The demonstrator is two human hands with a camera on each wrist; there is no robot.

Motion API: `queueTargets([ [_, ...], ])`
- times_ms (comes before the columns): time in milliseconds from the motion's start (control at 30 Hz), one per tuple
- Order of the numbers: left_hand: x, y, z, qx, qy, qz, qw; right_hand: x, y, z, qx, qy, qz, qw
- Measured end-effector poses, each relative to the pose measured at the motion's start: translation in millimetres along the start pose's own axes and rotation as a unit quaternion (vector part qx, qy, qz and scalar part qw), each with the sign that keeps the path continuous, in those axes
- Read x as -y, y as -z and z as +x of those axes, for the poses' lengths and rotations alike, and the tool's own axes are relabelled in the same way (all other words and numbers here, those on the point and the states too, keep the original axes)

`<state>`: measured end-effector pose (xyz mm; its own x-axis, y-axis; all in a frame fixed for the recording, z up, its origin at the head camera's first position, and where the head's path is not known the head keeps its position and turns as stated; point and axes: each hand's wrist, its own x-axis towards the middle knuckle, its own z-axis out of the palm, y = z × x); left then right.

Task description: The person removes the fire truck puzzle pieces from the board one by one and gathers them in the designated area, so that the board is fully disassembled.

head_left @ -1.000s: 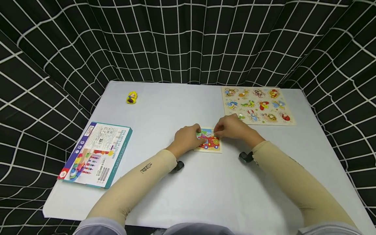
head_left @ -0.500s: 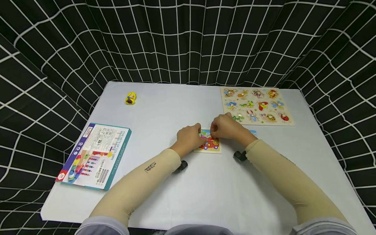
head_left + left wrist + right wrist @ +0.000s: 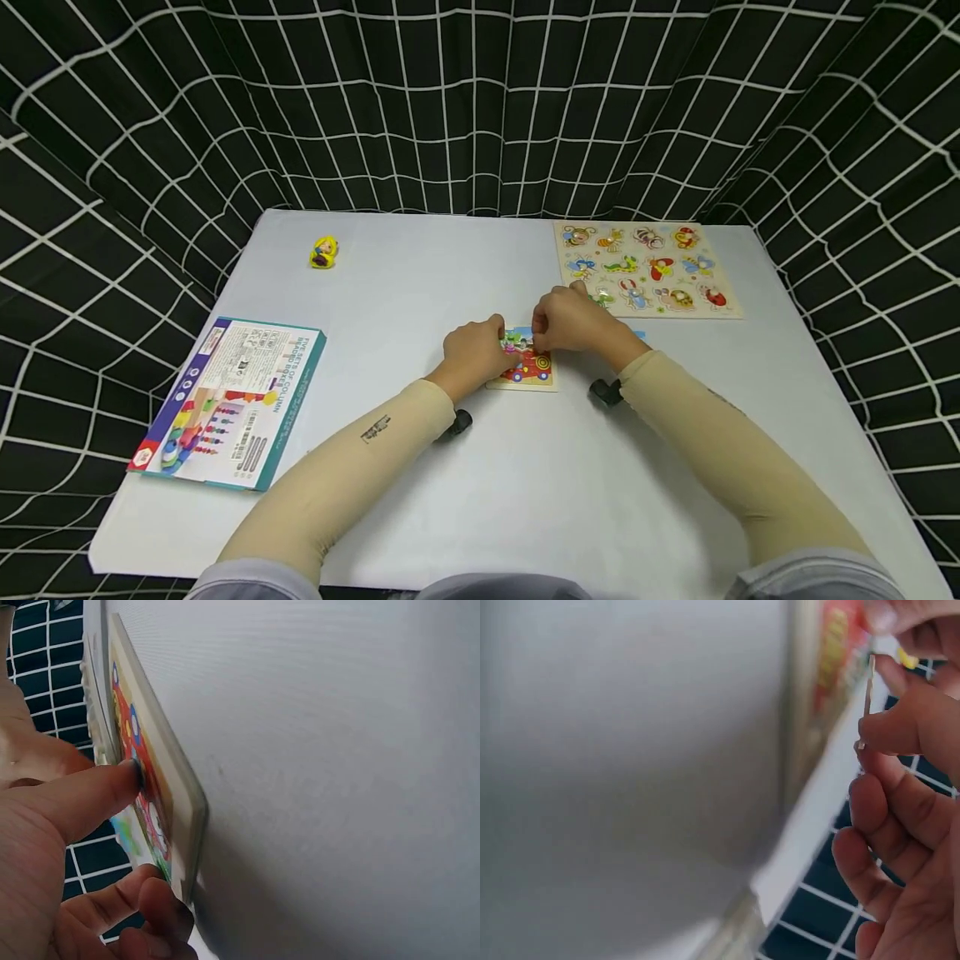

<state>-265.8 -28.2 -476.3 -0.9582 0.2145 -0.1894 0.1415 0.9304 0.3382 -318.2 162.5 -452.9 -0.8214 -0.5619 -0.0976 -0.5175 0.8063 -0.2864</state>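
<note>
A small square wooden puzzle board [image 3: 550,382] with a red car picture lies on the white table in front of the person. My left hand [image 3: 477,354] grips its left side, thumb over the picture and fingers at the far edge, as the left wrist view shows. Over the board's upper right part, my right hand [image 3: 573,321] pinches a thin flat piece [image 3: 868,694] between thumb and fingertips. That piece appears edge-on in the right wrist view, so its picture is hidden. A bit of something blue [image 3: 639,334] shows beside the right wrist.
Back right lies a larger wooden insect puzzle board [image 3: 648,271], just beyond the right hand. A flat teal-edged box [image 3: 232,400] sits at the left. A small yellow toy figure [image 3: 324,252] stands back left. Black netted cloth [image 3: 450,100] surrounds the table [image 3: 420,275].
My right hand has shifted slightly left, further over the small board, and the blue bit beside its wrist has come into view. My left hand keeps its grip. The head view has turned slightly.
</note>
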Motion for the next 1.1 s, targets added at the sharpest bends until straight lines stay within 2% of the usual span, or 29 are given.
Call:
queueTargets([
  [100, 1.4, 1.7, -1.5, 0.000, 0.004, 0.001, 1.0000, -14.2, 10.3, -8.2, -0.013, -0.008, 0.010, 0.9998],
  [233, 3.5, 2.5, -2.2, 0.004, 0.007, -0.006, 0.9999, -51.3, 20.2, -28.7, -0.016, -0.031, 0.019, 0.9992],
  [367, 5.6, 1.9, -2.0, 0.009, 0.015, -0.012, 0.9998, -84.2, 18.5, -48.9, -0.006, -0.056, 0.027, 0.9980],
  [500, 7.2, 0.1, -1.6, 0.011, 0.017, -0.020, 0.9996, -100.8, 12.4, -60.6, -0.008, -0.070, 0.042, 0.9966],
  [700, 9.1, -4.3, -2.0, 0.013, 0.004, -0.020, 0.9997, -106.1, 5.7, -63.2, -0.017, -0.070, 0.049, 0.9962],
  [900, 10.2, -6.0, -5.5, 0.000, -0.013, -0.038, 0.9992, -104.0, 8.7, -62.4, 0.004, -0.079, 0.044, 0.9959],
  [1000, 11.6, -6.7, -8.9, -0.009, -0.022, -0.050, 0.9985, -94.0, 12.3, -59.7, -0.007, -0.076, 0.056, 0.9955],
  [1100, 13.2, -7.3, -12.7, -0.020, -0.033, -0.060, 0.9975, -71.7, 11.8, -47.6, -0.028, -0.040, 0.056, 0.9972],
])
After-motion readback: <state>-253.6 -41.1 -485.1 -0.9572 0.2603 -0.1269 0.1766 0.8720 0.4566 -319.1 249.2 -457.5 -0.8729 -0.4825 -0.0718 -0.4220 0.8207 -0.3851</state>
